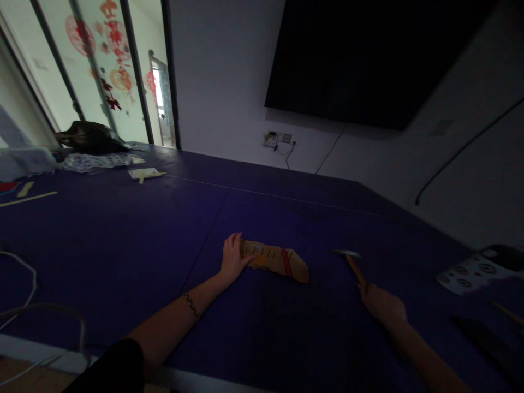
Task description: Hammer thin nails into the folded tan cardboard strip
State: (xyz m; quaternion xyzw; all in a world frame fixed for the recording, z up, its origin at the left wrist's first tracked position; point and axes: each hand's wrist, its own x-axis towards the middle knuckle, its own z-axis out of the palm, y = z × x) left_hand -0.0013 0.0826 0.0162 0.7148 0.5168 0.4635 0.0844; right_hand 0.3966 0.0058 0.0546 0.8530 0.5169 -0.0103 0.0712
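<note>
My left hand (pixel 233 260) grips the near end of a flat brown cardboard piece (pixel 278 261) with red marks, which lies on the dark blue table (pixel 123 234). My right hand (pixel 382 305) holds the wooden handle of a small hammer (pixel 352 263). Its metal head points left and rests low over the table, a short way right of the cardboard. A bead bracelet sits on my left wrist.
A black bag (pixel 92 136), patterned paper (pixel 98 161), a white tray (pixel 144 173) and wooden strips (pixel 28 198) lie at the far left. White cables (pixel 24 305) hang at the near left edge. A white dotted sheet (pixel 466 273) lies at right. A dark screen (pixel 368 60) hangs on the wall.
</note>
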